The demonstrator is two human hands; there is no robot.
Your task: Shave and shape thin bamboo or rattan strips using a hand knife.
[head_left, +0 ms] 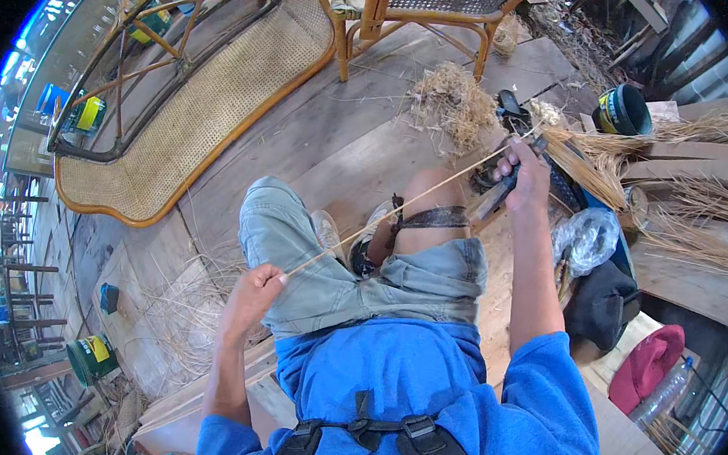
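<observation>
One thin strip (397, 210) runs straight above my shorts (294, 243): my left hand (254, 296) pinches its near end, thumb pressed on top, while my right hand (525, 173) curls closed about the far end, against a dark tool (494, 199). Risk, as I judge it: an uneven pull could snap or splinter the strip.

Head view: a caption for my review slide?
A pale strip runs diagonally from left hand to right hand, with tangled fibers and a woven panel beyond.

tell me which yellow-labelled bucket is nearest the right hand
The bucket at upper right, beside the pale strands; the other such buckets are at left, farther from the right hand.
</observation>
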